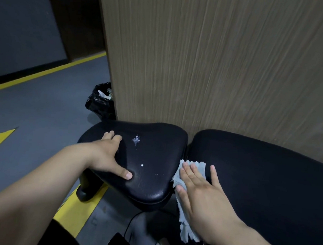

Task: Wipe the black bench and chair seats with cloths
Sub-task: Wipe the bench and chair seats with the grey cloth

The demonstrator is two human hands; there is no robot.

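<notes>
Left hand (105, 156) braces the chair seat (150, 159) at its 9 o'clock edge, thumb and fingers spread on top. Right hand (205, 193) lies flat with straight fingers, pressing the cloth (197, 167) on the bench (257, 175) at its 8 o'clock rim. White spots (136, 139) sit at the seat's 11 o'clock. The cloth looks thin, limp and frayed, so it is best driven under a flat palm. The seat looks padded and slick.

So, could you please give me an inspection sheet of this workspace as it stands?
Surface: black chair seat, white splashes on it; black bench beside it.
Job's things: pale blue cloth draped over the bench's left edge.
Clutter: black bin bag beside the wood panel.
Grippers: left hand rests on the seat's left side; right hand presses the cloth flat.
Cables: cable on the floor below the seat.
Surroundings: wood panel behind; grey floor, yellow lines.
</notes>
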